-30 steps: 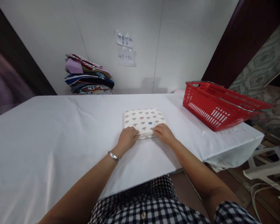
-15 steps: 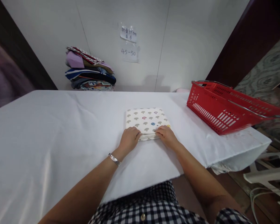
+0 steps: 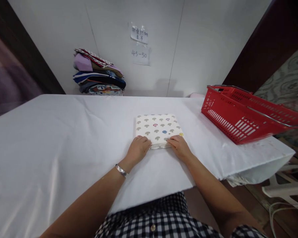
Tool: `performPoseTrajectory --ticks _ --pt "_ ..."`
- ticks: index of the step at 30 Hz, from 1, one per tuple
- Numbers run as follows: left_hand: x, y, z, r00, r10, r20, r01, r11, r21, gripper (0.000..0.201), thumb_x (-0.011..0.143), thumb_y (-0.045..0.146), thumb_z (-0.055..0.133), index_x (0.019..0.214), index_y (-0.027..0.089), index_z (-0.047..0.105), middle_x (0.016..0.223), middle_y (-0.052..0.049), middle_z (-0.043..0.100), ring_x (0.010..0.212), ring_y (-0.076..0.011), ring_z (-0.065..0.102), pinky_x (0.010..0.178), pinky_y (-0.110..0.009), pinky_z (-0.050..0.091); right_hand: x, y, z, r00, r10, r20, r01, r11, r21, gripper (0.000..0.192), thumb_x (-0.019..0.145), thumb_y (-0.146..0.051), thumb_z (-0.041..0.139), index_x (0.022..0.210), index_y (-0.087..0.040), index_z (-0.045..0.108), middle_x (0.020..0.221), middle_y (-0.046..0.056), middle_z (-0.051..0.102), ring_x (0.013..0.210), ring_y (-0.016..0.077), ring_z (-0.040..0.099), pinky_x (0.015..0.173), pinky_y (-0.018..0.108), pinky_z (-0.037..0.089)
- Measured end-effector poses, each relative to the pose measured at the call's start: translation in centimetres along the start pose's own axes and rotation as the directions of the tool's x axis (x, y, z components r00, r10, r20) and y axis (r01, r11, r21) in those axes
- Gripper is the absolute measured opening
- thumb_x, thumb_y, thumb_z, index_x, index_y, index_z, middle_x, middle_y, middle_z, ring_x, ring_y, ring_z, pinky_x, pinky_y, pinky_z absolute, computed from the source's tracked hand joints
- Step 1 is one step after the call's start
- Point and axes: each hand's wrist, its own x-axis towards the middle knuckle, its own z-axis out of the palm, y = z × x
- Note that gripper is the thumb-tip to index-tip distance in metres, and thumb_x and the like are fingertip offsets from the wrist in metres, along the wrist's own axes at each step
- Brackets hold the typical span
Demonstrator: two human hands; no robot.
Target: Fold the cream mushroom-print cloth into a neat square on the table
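A white cloth point(image 3: 159, 127) printed with grey mushrooms and a few coloured ones lies folded into a flat, layered square on the table. My left hand point(image 3: 138, 148) is at its near left corner, fingers closed on the folded edge. At the near right part of the same edge, my right hand point(image 3: 180, 147) pinches the layers between thumb and fingers. The stacked folds show between the two hands. My fingertips partly cover both near corners.
A white-covered table point(image 3: 89, 132) stretches out to the left. On the right stands a red plastic basket point(image 3: 228, 115) with metal handles. Folded fabrics point(image 3: 99, 72) are piled at the back left, by a wall with paper signs point(image 3: 140, 54). A white stool point(image 3: 288, 185) stands lower right.
The view has shifted slightly, and a dark object now shows at the left edge. Both hands stay on the cloth's near edge, where the top layer lies a little closer over the folds.
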Motion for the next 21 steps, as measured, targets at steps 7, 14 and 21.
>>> performPoseTrajectory --ticks 7,14,21 --pt "0.1 0.4 -0.4 0.999 -0.001 -0.040 0.000 1.000 -0.017 0.024 0.093 0.030 0.042 0.090 0.021 0.065 0.089 -0.005 0.061 0.087 -0.0194 0.051 0.078 -0.034 0.039 -0.4 -0.2 0.3 0.997 -0.037 -0.072 0.039 0.999 0.020 0.024 0.092 -0.021 0.047 0.105 -0.023 0.067 0.093 0.007 0.064 0.085 0.0206 0.056 0.075 0.037 0.046" --pt "-0.1 1.3 0.5 1.000 0.021 -0.023 -0.020 0.998 0.062 0.030 0.092 0.021 0.040 0.073 0.018 0.063 0.080 -0.005 0.060 0.079 -0.0181 0.051 0.075 -0.034 0.039 0.4 -1.6 -0.6 0.988 0.157 -0.003 -0.154 0.975 0.160 0.024 0.091 -0.026 0.046 0.086 -0.024 0.070 0.089 0.005 0.064 0.085 0.0194 0.057 0.076 0.035 0.047" --pt "3.3 1.9 -1.1 0.997 -0.066 -0.049 0.067 0.997 0.027 0.023 0.092 0.029 0.042 0.099 0.022 0.063 0.098 -0.005 0.065 0.094 -0.0197 0.057 0.081 -0.035 0.043 7.8 -1.0 -0.2 0.980 0.166 -0.113 -0.136 0.963 0.233 0.028 0.090 -0.029 0.044 0.105 -0.023 0.066 0.119 0.007 0.060 0.113 0.0205 0.052 0.098 0.038 0.042"
